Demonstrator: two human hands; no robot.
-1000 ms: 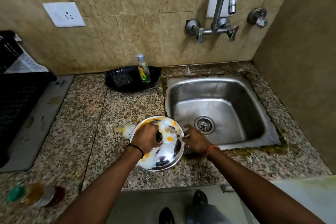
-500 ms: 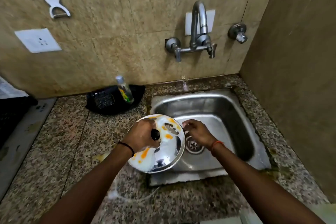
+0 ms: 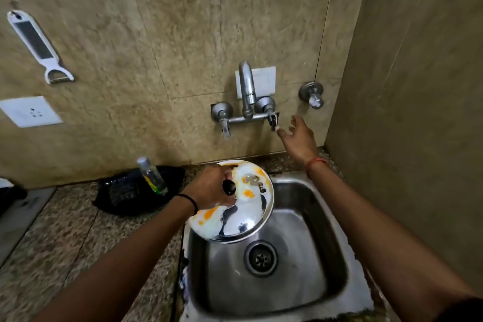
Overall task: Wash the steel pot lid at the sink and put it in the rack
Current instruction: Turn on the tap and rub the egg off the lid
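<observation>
Gripping lid (image 3: 243, 219) by knob, left hand (image 3: 211, 188); right hand (image 3: 298, 136) apart

lid (image 3: 243, 219) over sink (image 3: 308, 293) (left edge), tap (image 3: 247, 91) behind

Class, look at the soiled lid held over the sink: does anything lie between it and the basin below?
Nothing visible does. The left hand holds the steel pot lid directly above the sink, whose basin looks bare.
</observation>
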